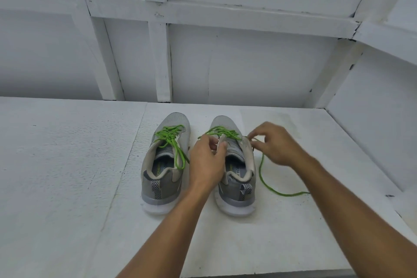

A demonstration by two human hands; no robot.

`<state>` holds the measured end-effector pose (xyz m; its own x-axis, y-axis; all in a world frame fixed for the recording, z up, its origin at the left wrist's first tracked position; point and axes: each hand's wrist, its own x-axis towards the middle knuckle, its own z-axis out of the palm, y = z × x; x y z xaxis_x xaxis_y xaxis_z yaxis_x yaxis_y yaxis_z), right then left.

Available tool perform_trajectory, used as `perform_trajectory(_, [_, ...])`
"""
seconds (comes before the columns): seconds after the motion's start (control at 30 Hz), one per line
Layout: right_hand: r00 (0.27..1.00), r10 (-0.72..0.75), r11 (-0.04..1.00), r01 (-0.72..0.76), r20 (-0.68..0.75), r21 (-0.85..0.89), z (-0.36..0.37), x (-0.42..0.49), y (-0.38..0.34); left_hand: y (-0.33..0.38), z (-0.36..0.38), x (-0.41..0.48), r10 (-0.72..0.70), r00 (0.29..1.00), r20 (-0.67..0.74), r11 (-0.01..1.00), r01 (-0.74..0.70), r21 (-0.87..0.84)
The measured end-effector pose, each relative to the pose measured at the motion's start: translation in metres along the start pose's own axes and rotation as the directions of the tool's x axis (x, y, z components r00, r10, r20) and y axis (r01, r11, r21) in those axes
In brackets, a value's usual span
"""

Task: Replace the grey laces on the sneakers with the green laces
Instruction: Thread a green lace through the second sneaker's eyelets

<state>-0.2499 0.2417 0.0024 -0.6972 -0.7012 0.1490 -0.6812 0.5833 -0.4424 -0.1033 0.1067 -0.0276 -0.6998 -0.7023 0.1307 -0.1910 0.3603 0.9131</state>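
Observation:
Two grey sneakers stand side by side with toes pointing away. The left sneaker [165, 165] carries a green lace [172, 137] threaded across it, with the ends draped over its opening. On the right sneaker [239, 178], my left hand [206, 162] pinches the tongue near the top eyelets. My right hand [275, 144] pinches a green lace [261, 171] at the shoe's right edge. This lace's loose end trails down and right across the surface. No grey laces are in view.
The sneakers sit on a white table [67, 165] with a seam running just left of them. A white panelled wall [225, 63] rises behind, and a side wall closes the right edge.

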Motion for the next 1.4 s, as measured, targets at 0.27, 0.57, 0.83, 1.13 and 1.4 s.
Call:
perform_trajectory(0.27, [0.858, 0.487, 0.544, -0.149, -0.166, 0.826, -0.023, 0.012, -0.015, -0.005, 0.004, -0.003, 0.008, 0.999, -0.037, 1.0, -0.008, -0.005])
perform_trajectory(0.57, [0.616, 0.786, -0.051, 0.146, -0.05, 0.988, -0.06, 0.017, 0.0, -0.006, 0.005, -0.003, 0.02, 0.999, -0.041, 1.0, -0.021, -0.022])
perform_trajectory(0.83, [0.641, 0.767, -0.089, 0.168, -0.04, 0.982, -0.067, 0.015, 0.012, 0.004, 0.005, 0.002, 0.053, 0.998, -0.046, 0.993, -0.048, 0.104])
perform_trajectory(1.13, [0.745, 0.664, -0.05, 0.136, -0.069, 0.989, -0.058, 0.004, 0.004, 0.067, 0.042, 0.074, -0.03, 0.718, 0.695, 0.659, -0.509, 0.554])
perform_trajectory(1.4, [0.797, 0.586, 0.121, 0.092, -0.146, 0.988, -0.047, -0.003, 0.001, 0.085, 0.031, 0.081, -0.011, 0.733, 0.68, 0.848, -0.354, 0.395])
